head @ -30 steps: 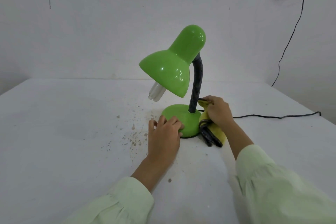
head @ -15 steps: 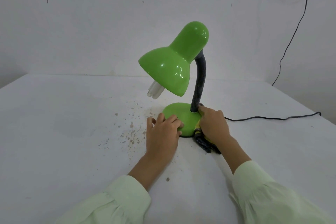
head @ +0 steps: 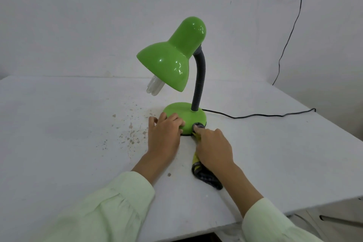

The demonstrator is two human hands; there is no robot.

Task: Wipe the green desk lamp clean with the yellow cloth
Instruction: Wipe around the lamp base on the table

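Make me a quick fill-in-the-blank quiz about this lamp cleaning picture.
On the green desk lamp, the left hand rests on its ____.
The right hand presses the ____ cloth against the lamp's lower edge.
A white ____ sticks out beneath the shade.
Missing words: base, yellow, bulb.

The right hand (head: 213, 149) presses yellow cloth (head: 196, 158) against lamp base (head: 188, 113).

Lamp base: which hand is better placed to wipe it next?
The right hand: it grips the yellow cloth, pressed against the front edge of the lamp base. The left hand rests on the base, steadying it, without any cloth.
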